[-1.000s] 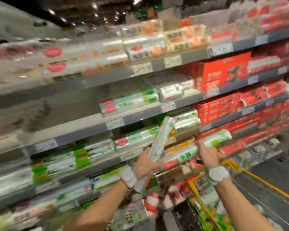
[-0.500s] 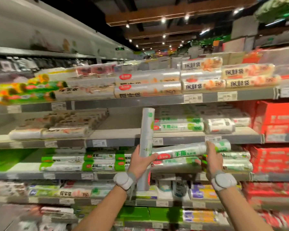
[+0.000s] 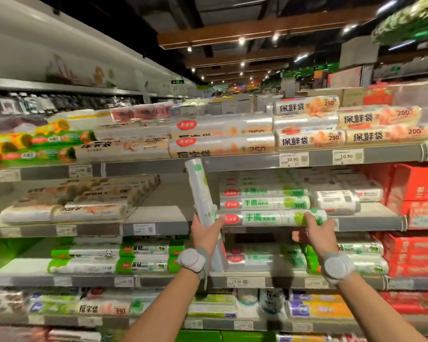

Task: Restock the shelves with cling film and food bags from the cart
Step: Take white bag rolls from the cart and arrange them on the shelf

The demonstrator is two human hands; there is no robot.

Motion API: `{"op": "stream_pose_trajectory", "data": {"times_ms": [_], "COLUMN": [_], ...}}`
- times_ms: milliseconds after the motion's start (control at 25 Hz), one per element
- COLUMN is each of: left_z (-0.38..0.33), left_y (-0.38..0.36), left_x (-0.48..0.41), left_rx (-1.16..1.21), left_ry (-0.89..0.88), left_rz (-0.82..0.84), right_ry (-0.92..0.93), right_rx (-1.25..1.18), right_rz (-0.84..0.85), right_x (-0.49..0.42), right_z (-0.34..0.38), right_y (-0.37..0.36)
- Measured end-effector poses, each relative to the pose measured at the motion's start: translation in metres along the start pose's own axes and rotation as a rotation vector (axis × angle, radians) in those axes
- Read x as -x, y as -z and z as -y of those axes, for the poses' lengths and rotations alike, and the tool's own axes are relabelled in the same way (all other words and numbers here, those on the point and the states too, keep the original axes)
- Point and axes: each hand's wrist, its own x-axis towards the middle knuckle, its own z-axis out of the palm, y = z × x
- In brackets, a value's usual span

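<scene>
My left hand grips an upright roll of clear bags that rises in front of the second shelf. Its thumb touches the left end of a horizontal roll with green print. My right hand holds that roll's right end. This roll lies level at the front edge of the second shelf, just before two stacked rolls of the same kind. The cart is out of view.
To the left, the second shelf has a bare stretch beside brown-printed rolls. The top shelf holds food-bag rolls with price tags below. Red boxes fill the right. Lower shelves carry green and white rolls.
The view swung up from the cart to face the shelves. Both hands rose, and the horizontal roll went from tilted in the air to level at the second shelf's front edge.
</scene>
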Motion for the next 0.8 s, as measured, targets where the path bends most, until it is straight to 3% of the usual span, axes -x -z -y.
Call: {"op": "stream_pose_trajectory", "data": {"times_ms": [360, 520, 800], "left_z": [0.020, 0.023, 0.029], "left_y": [-0.015, -0.022, -0.027], "left_x": [-0.043, -0.051, -0.045], "left_rx": [0.036, -0.007, 0.028], "left_ry": [0.074, 0.103, 0.162], "left_rz": [0.088, 0.109, 0.126], "right_ry": [0.050, 0.039, 0.199], "right_rx": [0.009, 0.133, 0.413], "right_rz": [-0.098, -0.114, -0.129], "right_x": [-0.037, -0.054, -0.057], "right_z": [0.008, -0.003, -0.002], "right_y": [-0.035, -0.039, -0.029]}}
